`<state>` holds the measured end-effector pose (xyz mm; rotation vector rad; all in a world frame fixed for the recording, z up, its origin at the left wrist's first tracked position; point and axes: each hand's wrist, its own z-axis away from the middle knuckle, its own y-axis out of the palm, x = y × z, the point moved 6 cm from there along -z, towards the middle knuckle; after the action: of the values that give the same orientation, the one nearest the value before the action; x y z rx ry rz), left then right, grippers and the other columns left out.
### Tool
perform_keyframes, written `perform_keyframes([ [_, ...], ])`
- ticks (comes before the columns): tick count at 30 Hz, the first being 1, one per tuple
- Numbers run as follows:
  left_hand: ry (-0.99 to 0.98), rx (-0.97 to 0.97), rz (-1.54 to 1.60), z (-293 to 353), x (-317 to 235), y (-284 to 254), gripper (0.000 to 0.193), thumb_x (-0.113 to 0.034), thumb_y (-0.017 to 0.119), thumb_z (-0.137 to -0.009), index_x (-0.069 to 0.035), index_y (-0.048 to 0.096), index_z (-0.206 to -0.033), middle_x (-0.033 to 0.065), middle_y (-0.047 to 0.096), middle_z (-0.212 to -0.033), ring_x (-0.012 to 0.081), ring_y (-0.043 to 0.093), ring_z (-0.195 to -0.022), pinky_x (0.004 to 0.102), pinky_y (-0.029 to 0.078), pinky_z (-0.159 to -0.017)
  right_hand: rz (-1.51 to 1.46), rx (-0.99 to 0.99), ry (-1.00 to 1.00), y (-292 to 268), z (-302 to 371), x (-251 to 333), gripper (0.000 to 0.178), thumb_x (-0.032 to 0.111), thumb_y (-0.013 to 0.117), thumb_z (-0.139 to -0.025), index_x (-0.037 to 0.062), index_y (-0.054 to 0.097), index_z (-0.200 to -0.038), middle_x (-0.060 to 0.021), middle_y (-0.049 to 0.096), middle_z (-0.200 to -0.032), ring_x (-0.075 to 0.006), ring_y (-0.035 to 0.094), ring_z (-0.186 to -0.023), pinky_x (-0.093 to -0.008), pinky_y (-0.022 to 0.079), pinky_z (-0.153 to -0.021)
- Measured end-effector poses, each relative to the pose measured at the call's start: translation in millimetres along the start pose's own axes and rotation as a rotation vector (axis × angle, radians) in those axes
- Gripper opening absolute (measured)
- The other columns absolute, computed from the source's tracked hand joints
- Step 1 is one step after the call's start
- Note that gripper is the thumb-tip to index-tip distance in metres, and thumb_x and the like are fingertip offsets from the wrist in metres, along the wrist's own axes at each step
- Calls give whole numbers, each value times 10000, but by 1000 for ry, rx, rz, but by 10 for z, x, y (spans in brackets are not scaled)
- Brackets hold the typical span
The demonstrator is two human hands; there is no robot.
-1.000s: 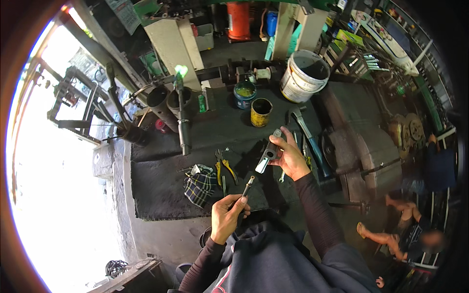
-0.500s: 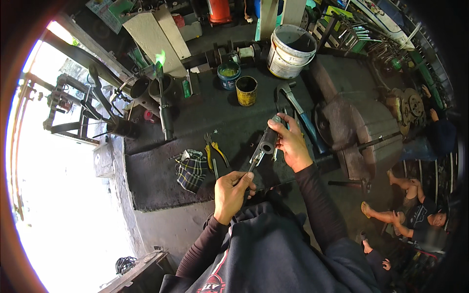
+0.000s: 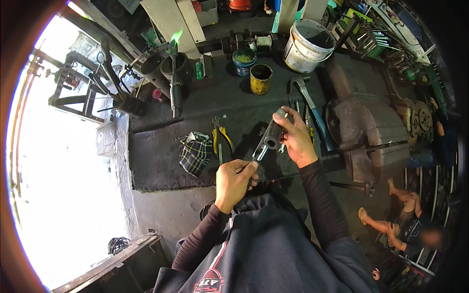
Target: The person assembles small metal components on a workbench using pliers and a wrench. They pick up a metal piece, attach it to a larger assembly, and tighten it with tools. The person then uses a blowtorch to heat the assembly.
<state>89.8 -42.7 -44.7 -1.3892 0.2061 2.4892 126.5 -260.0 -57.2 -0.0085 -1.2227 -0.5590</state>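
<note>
My right hand (image 3: 297,139) grips a dark metal tube (image 3: 272,133), thumb near its far end, its round open mouth tilted back toward me. My left hand (image 3: 234,183) is closed with thumb and fingers pinched around a slim metal tool. The shiny shaft (image 3: 262,153) of that tool reaches up to just below the tube's mouth; whether it touches cannot be made out. My left fingers hide the tool's near end. Left of my hands on the bench lie yellow-handled pliers (image 3: 222,139) and a crumpled checked cloth (image 3: 195,155).
A blue-handled hammer (image 3: 314,115) lies right of the tube, beside a large vise (image 3: 366,124). A yellow can (image 3: 261,80), a blue tub (image 3: 244,63) and a white bucket (image 3: 305,51) stand farther back. A torch (image 3: 176,93) shows a green flame. Another person (image 3: 403,222) sits at lower right.
The view has shifted, so the bench sits higher and further right in the picture. Both hands keep their hold; the slim tool's shaft now shows brighter beneath the tube's mouth.
</note>
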Motion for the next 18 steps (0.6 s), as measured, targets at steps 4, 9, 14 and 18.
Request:
perform_keyframes([
  [4,-3,-14,1,22,3,2,274,-207,713,-989,67,713,-977,71,708,-761,111,651,-619,245,521,-555,4,10,-16,22,5,6,802,398,878,-806,50,465,-1400,-1,675,-889,-70,631,-685,-236,472,-606],
  [9,27,-32,-51,46,-3,2,275,-204,711,-993,70,704,-979,76,703,-760,118,645,-612,249,516,-547,26,24,-35,69,40,51,805,362,885,-808,51,450,-1410,-5,679,-878,-71,640,-699,-226,476,-604],
  [14,12,-43,-60,32,12,-37,273,-204,710,-993,69,703,-982,74,699,-755,119,644,-606,251,519,-546,41,27,-74,186,105,148,807,323,888,-816,47,432,-1422,-12,683,-845,-67,629,-704,-230,483,-608],
  [18,30,-42,-59,20,16,-45,287,-216,701,-999,71,699,-982,83,697,-758,126,647,-603,251,523,-544,5,47,-122,238,101,170,794,257,880,-833,11,410,-1423,-34,684,-835,-73,614,-700,-235,481,-618],
])
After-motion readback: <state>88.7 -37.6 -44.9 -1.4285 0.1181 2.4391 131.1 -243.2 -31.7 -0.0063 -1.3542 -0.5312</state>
